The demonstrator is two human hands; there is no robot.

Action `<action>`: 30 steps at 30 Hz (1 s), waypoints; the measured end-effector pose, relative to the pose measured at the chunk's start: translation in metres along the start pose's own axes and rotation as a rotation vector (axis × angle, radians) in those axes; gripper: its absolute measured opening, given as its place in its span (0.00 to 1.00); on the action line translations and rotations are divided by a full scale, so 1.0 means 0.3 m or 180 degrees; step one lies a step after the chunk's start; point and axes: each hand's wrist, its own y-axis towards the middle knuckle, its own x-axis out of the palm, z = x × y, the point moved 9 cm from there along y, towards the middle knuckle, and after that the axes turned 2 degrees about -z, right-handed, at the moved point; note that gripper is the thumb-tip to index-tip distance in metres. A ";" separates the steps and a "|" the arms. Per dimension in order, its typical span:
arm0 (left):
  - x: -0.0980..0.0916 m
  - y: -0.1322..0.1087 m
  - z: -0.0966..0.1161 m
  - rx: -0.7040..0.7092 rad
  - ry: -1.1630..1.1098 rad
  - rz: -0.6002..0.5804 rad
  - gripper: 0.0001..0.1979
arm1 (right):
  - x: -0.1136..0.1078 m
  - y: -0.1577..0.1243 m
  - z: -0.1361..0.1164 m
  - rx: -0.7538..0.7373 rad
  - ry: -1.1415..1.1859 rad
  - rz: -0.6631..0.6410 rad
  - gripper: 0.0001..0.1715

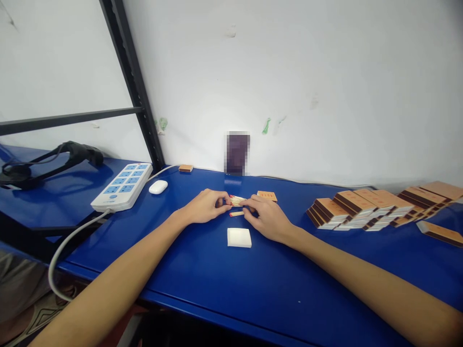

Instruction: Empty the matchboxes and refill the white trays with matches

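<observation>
A small bunch of red-headed matches [237,198] lies between my two hands above the blue tabletop. My left hand [208,206] is closed, thumb and forefinger at the red-headed ends. From the other side, my right hand [269,219] has its curled fingers on the plain ends. A few more matches [237,213] lie on the table just nearer to me, close to my right thumb. The white matchbox tray [239,238] rests in front of both hands; its inside is too pale to make out. Partly behind my right hand lies an orange matchbox cover [268,195].
Stacked matchboxes [358,207] stand on the right, with a single matchbox [441,233] beside them. To the left are a white power strip [123,185], a white rounded case [158,187] and a small matchbox [185,168]. A black metal frame [135,82] rises at left.
</observation>
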 end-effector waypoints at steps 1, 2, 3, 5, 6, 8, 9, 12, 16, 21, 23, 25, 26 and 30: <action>0.001 0.001 -0.001 -0.0034 0.0044 0.0017 0.08 | 0.000 0.000 0.001 0.0042 -0.0049 -0.0019 0.15; 0.001 0.002 -0.002 -0.0058 0.0091 0.0030 0.08 | 0.000 0.000 0.002 0.0068 -0.0083 -0.0039 0.15; 0.002 0.003 -0.001 -0.0070 0.0137 0.0039 0.08 | 0.000 0.000 0.002 0.0085 -0.0099 -0.0055 0.16; 0.005 0.004 0.003 -0.0066 0.0206 0.0048 0.08 | 0.002 0.000 0.001 0.0082 -0.0093 -0.0086 0.16; 0.006 0.005 0.006 -0.0057 0.0228 0.0046 0.07 | 0.004 0.000 0.001 0.0075 -0.0076 -0.0103 0.16; 0.009 0.005 0.010 -0.0048 0.0252 0.0037 0.07 | 0.006 -0.001 0.000 0.0063 -0.0045 -0.0129 0.16; 0.011 0.005 0.011 -0.0054 0.0257 0.0032 0.07 | 0.007 0.000 -0.001 0.0046 -0.0038 -0.0138 0.16; 0.012 0.003 0.011 -0.0073 0.0279 0.0031 0.08 | 0.006 0.000 -0.009 -0.0028 -0.0033 -0.0138 0.16; 0.009 0.002 0.011 -0.0078 0.0303 0.0038 0.09 | 0.004 0.000 -0.021 -0.0144 0.0037 -0.0130 0.15; 0.009 0.002 0.019 0.0000 0.0352 -0.0009 0.09 | 0.006 0.000 -0.027 -0.0232 0.0095 -0.0157 0.15; 0.010 0.003 0.021 0.0040 0.0367 -0.0033 0.10 | 0.007 0.000 -0.029 -0.0276 0.0120 -0.0170 0.15; 0.010 0.001 0.023 0.0077 0.0372 -0.0052 0.10 | 0.009 0.000 -0.029 -0.0310 0.0122 -0.0185 0.15; 0.010 0.000 0.027 0.0101 0.0372 -0.0065 0.10 | 0.011 -0.001 -0.030 -0.0328 0.0118 -0.0189 0.15; 0.007 -0.007 0.052 0.0222 0.0401 -0.0109 0.12 | 0.018 -0.005 -0.038 -0.0433 0.0129 -0.0236 0.16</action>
